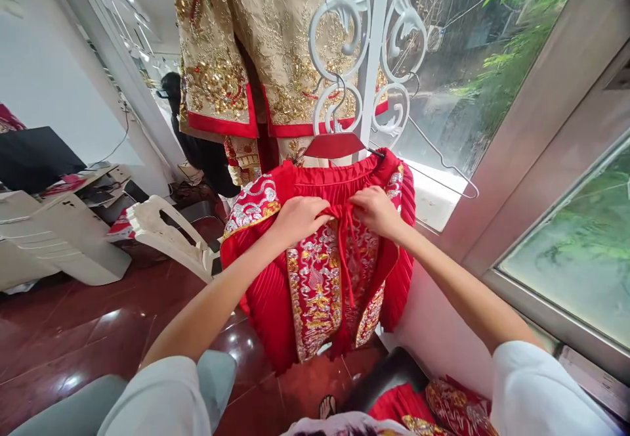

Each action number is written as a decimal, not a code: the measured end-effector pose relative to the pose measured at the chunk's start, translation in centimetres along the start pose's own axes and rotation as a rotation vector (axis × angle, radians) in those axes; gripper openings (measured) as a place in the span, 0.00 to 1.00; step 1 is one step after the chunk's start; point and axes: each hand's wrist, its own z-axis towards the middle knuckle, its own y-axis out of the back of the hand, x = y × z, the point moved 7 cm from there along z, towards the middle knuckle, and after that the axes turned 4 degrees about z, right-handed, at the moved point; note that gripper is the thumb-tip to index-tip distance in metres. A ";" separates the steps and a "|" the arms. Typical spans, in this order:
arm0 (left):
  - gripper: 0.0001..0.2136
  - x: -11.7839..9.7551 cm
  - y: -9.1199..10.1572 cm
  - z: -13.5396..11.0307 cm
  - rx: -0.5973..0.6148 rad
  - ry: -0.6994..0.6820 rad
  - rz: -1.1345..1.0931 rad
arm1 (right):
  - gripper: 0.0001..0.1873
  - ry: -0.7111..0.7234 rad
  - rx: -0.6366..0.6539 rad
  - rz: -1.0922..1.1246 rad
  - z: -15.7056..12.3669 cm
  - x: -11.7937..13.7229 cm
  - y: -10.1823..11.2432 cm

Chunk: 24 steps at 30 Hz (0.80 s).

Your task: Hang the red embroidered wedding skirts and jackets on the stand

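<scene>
A red pleated skirt (275, 291) with gold and silver embroidered panels hangs from a red hanger (335, 145) hooked on a white scrolled metal stand (367, 42). My left hand (295, 219) and my right hand (377, 209) are both closed at the skirt's waistband, pinching the thin red drawstring (344, 245) that dangles between them. Above the skirt hangs a gold embroidered jacket (256, 42) with red trim.
A large window (581, 252) runs along the right. White plastic chairs (162, 229) lie tipped on the dark red glossy floor (73, 344) at left. More red embroidered cloth (443, 410) lies at the bottom right. A bare wire hanger (443, 160) hangs beside the stand.
</scene>
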 end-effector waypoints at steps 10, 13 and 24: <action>0.13 5.2 6.9 -1.4 -0.163 -0.056 0.171 | 0.22 0.070 -0.293 0.032 0.2 -5.8 7.1; 0.12 7.0 5.8 -1.0 -0.041 -0.090 0.053 | 0.28 -0.096 -0.294 0.190 0.2 -10.0 6.7; 0.07 11.9 5.0 -0.8 -0.204 0.003 -0.381 | 0.21 -0.418 -0.259 0.162 -1.3 -8.7 9.6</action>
